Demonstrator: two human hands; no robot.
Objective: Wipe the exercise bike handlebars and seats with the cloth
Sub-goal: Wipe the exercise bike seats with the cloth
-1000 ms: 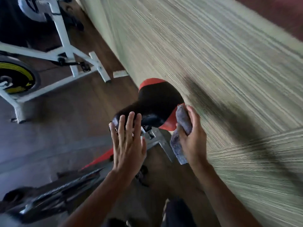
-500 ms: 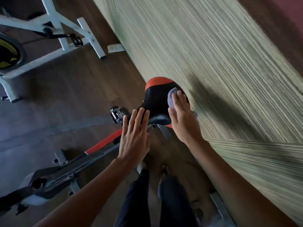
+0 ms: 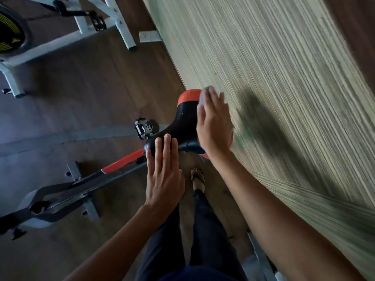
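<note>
A black bike seat (image 3: 183,118) with a red rear edge stands in the middle of the view, on a black and red bike frame (image 3: 117,165). My right hand (image 3: 214,122) lies flat on the seat's right side with straight fingers and presses a grey cloth (image 3: 204,94) onto it; only the cloth's far end shows past my fingertips. My left hand (image 3: 164,173) is flat with straight fingers, its fingertips resting on the seat's narrow nose. It holds nothing.
A pale striped wall (image 3: 274,88) runs close along the right of the seat. A pedal (image 3: 144,128) sticks out left of the seat. A second, white exercise bike (image 3: 81,21) stands at the top left on the dark wood floor. My legs and one foot (image 3: 197,179) are below the seat.
My right hand has slid the cloth from the seat's near right edge up over its top toward the red rear edge. My left hand stays on the nose.
</note>
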